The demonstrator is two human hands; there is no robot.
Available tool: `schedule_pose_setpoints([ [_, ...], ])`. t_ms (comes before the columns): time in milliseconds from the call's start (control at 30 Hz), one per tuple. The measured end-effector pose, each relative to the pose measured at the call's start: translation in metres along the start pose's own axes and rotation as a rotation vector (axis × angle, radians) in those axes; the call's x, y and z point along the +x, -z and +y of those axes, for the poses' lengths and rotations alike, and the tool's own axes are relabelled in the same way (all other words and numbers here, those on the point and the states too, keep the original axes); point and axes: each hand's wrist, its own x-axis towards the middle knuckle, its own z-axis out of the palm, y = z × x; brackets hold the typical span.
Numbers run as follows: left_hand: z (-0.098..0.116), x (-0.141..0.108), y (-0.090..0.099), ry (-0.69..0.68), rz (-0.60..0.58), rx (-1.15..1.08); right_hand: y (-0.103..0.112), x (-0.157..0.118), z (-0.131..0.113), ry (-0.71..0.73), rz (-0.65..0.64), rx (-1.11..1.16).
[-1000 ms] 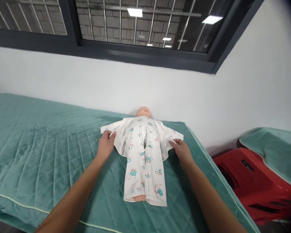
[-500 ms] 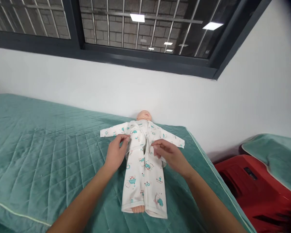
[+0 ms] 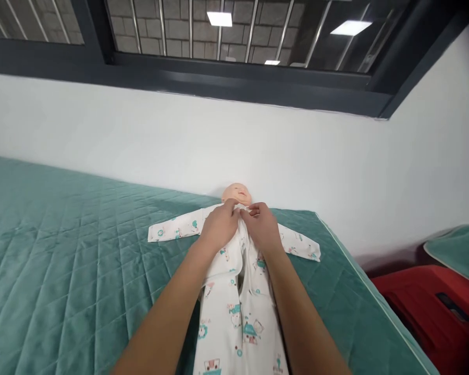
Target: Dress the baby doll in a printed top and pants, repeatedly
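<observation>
A baby doll [image 3: 236,193] lies on its back, its head by the wall. It wears a white printed shirt [image 3: 224,263] with both sleeves spread out, and matching trousers [image 3: 240,328]. At the collar, just under the doll's chin, my left hand [image 3: 222,223] pinches the shirt's front edge. Close beside it, my right hand [image 3: 261,224] has its fingers closed on the other side of the neckline. Below my hands the two front panels hang apart with a narrow gap. The fingers cover the exact spot of cloth being held.
A green quilted cover [image 3: 82,260] spreads under the doll, its piped edge running down on the right. Beyond that edge stands a red plastic object [image 3: 433,307] with green cloth [image 3: 459,250] over it. A white wall [image 3: 140,140] and a dark-framed window [image 3: 234,80] rise behind.
Both hands have moved up from the lower shirt front to the collar and closed on the cloth there. The view has come nearer to the doll.
</observation>
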Motion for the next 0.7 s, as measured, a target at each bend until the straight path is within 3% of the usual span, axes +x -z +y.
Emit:
schedule_pose_setpoints([
  [133, -0.011, -0.002, 0.002, 0.014, 0.098, 0.14, 0.0, -0.002, 0.002, -0.032, -0.041, 0.003],
  [333, -0.012, 0.003, 0.013, -0.157, 0.443, 0.37, 0.003, 0.003, 0.005, -0.135, -0.098, 0.115],
  [400, -0.01, 0.014, 0.012, -0.112, 0.392, 0.367, 0.005, 0.004, 0.007, -0.159, -0.112, 0.151],
  [567, -0.011, 0.042, -0.004, 0.044, 0.0, 0.185, 0.009, 0.007, 0.013, -0.149, -0.112, 0.175],
  [700, -0.011, 0.047, -0.012, 0.04, -0.014, 0.077, 0.008, 0.007, 0.014, -0.137, -0.134, 0.178],
])
